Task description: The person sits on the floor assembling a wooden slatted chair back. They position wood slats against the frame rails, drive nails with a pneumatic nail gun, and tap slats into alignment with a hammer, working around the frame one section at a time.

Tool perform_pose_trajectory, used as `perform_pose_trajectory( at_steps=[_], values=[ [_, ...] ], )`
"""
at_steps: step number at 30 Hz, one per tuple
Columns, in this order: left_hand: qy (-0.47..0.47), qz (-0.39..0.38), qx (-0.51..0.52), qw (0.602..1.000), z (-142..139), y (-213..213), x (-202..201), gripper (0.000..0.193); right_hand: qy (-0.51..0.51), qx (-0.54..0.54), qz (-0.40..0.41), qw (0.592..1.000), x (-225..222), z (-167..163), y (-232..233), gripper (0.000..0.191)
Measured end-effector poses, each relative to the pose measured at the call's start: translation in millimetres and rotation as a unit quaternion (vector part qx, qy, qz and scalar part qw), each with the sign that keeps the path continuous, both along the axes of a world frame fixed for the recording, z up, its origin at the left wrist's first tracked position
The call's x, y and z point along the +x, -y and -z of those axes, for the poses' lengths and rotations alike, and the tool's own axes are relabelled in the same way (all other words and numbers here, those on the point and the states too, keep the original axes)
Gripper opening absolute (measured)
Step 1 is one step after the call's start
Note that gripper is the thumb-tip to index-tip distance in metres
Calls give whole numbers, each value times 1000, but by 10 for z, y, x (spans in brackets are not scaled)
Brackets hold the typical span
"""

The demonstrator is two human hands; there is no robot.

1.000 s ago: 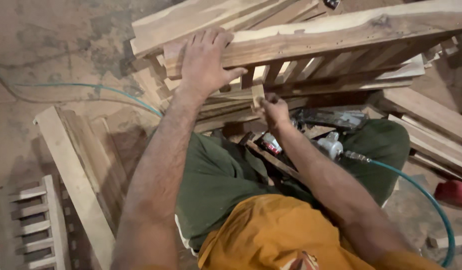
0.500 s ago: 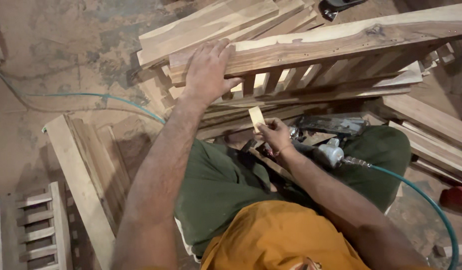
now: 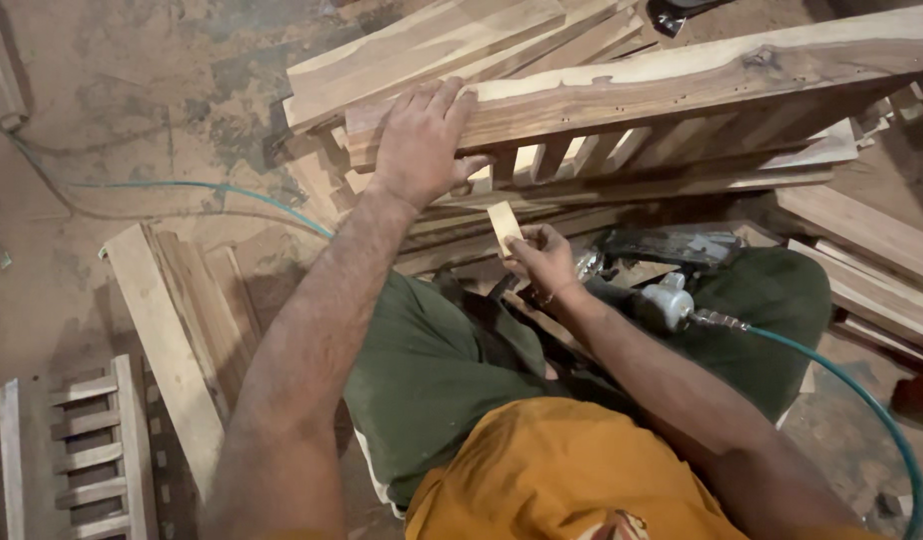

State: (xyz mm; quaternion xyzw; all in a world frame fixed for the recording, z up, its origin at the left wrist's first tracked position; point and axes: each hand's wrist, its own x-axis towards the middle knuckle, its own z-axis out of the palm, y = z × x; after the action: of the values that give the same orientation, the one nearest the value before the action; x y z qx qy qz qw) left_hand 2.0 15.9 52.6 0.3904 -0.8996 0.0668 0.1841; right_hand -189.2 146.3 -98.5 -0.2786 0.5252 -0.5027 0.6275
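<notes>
Left hand spread flat, pressing slatted wooden frame steady. Right hand pinches small wood slat just below frame; keep slat upright, aligned with gap between slats.

Narrow gaps between frame slats

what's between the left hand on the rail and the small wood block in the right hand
In the head view, only short upright slats and dark gaps lie between the left hand and the wood block held by the right hand.
</notes>
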Motion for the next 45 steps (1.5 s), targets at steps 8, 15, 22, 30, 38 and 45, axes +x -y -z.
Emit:
perform_pose_trajectory(
  at_steps=[8, 15, 22, 30, 38, 45],
  values=[
    [-74, 14, 36, 997, -92, -29, -18, 79, 43, -4, 40, 998, 21, -243, 61, 25],
    [-148, 1, 74, 986, -132, -51, 14, 67, 101, -21, 40, 994, 221, -298, 226, 21],
    [-242, 11, 134, 961, -149, -1, 38, 56, 68, -19, 28, 997, 347, -328, 323, 24],
    [-222, 0, 95, 970, -219, -60, 28, 60, 13, -59, 46, 997, 333, -433, 403, 19],
    [-262, 27, 108, 959, -209, -18, 55, 55, 22, -60, 51, 997, 317, -487, 494, 15],
    [-288, 23, 207, 935, -257, 12, 119, 60, 20, -32, 37, 999, 390, -390, 287, 19]
  ],
)
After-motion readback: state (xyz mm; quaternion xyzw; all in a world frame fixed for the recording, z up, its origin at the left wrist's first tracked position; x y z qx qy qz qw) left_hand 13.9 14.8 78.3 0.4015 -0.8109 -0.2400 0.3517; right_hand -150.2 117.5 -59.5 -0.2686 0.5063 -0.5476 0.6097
